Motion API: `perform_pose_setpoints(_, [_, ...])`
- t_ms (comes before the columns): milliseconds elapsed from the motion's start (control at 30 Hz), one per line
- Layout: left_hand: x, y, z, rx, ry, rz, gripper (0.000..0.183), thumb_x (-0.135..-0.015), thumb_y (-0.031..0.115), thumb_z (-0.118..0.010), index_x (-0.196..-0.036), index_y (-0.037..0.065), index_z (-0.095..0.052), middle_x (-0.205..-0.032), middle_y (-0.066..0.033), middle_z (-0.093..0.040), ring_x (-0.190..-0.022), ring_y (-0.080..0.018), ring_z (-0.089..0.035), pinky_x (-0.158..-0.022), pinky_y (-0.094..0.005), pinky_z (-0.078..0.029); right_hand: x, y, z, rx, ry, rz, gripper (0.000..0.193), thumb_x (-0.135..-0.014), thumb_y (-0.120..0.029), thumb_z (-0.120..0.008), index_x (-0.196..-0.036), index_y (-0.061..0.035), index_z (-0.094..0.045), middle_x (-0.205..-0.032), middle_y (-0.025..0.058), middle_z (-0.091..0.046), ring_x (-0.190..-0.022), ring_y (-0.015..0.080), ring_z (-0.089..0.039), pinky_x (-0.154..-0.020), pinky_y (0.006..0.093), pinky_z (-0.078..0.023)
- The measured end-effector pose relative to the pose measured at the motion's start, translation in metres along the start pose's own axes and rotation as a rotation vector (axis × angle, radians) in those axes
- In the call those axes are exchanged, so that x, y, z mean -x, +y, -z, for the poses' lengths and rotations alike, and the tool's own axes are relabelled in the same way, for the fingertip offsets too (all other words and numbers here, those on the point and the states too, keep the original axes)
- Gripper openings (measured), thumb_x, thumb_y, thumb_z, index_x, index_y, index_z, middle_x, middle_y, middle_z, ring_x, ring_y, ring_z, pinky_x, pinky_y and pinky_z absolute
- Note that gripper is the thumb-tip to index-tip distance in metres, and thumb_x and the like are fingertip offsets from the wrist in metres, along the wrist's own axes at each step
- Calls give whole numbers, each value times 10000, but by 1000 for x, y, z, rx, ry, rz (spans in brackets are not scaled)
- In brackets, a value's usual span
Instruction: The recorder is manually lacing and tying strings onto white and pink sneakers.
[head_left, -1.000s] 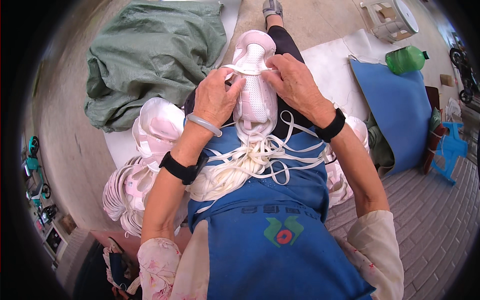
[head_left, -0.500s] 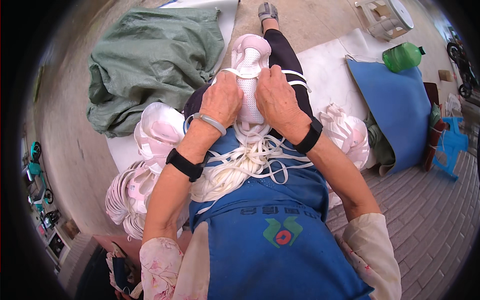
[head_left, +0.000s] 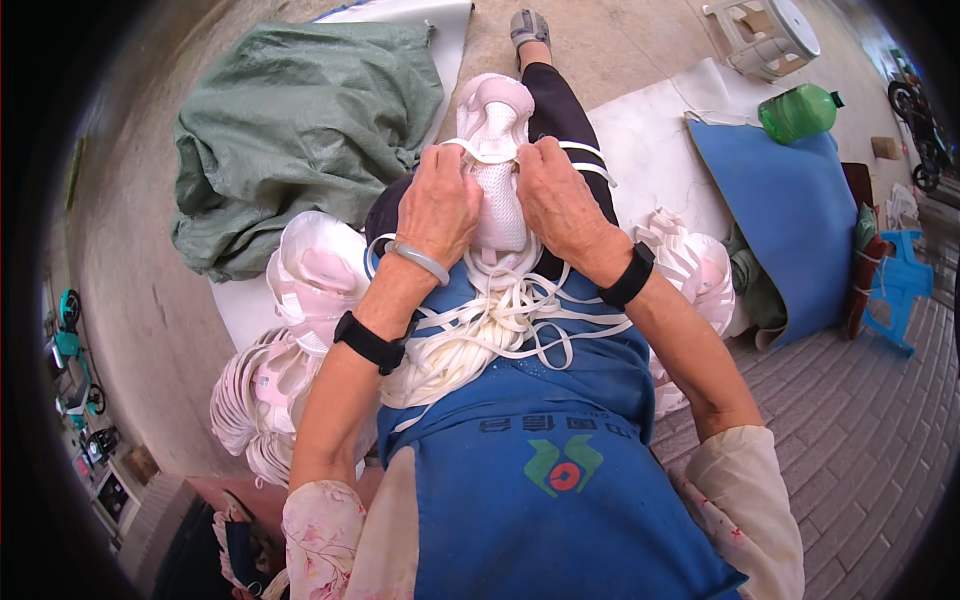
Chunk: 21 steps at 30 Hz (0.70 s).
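Above the apron (head_left: 480, 510), a lace (head_left: 486, 157) spans a pink upper (head_left: 498, 205)

At far left a teal scooter (head_left: 68, 342) stands on the paving. Nearer, a stack (head_left: 272, 388) of pale pink shoe parts fans out beside the person's left forearm, with an open shoe part (head_left: 308, 268) against its top. Behind these lies a crumpled green sheet (head_left: 300, 130).

The left hand (head_left: 438, 205), a bangle (head_left: 420, 263) and a black band (head_left: 370, 345) on its wrist, is closed on the lace at the upper's left edge. A white loop now shows beside that wrist; a second ago none was visible. The upper lies lengthwise between the thighs, mesh facing up, and the lace dips slightly across it. A tangled bundle (head_left: 450, 362) of laces rests below, on the apron.

The right hand (head_left: 565, 203), wearing another band (head_left: 628, 278), is closed on the lace at the right edge, apart from the left hand. Its fingers were more spread a second ago; now they are curled in. White strands have appeared over the thigh beyond it. Compared with half a second ago, the grip looks the same.

Farther right come another stack (head_left: 708, 280), a blue mat (head_left: 775, 205), a green bottle (head_left: 798, 115) lying on its side, a white stool (head_left: 792, 25) and a blue stool (head_left: 897, 290).
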<state>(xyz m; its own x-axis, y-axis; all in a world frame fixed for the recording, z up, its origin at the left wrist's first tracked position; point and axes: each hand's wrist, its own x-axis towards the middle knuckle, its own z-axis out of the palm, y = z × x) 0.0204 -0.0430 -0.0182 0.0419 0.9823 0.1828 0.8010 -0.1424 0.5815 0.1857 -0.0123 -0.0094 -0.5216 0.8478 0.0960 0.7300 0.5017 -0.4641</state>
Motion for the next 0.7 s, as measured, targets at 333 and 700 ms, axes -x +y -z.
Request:
perform_pose_setpoints(333, [-8,17,-12,142,80,66,245,-798,129,-673,-884,5,-479,-845,-169,-497,-784,-344,-515,-698,-405,-427,-2,16,-1,-72,-53,139,210,-738,53,-560,-929,73,-475,-943,236,-471,-887,376,-545,-774,407,-490])
perform_pose_setpoints(700, [-10,17,-14,17,89,32,155,-802,95,-629,-844,11,-505,-830,-170,-508,-756,-368,-543,-662,-429,-447,-4,21,-4,-45,-106,22,178,-769,23,-555,-925,81,-491,-940,246,-479,-889,374,-558,-745,416,-505])
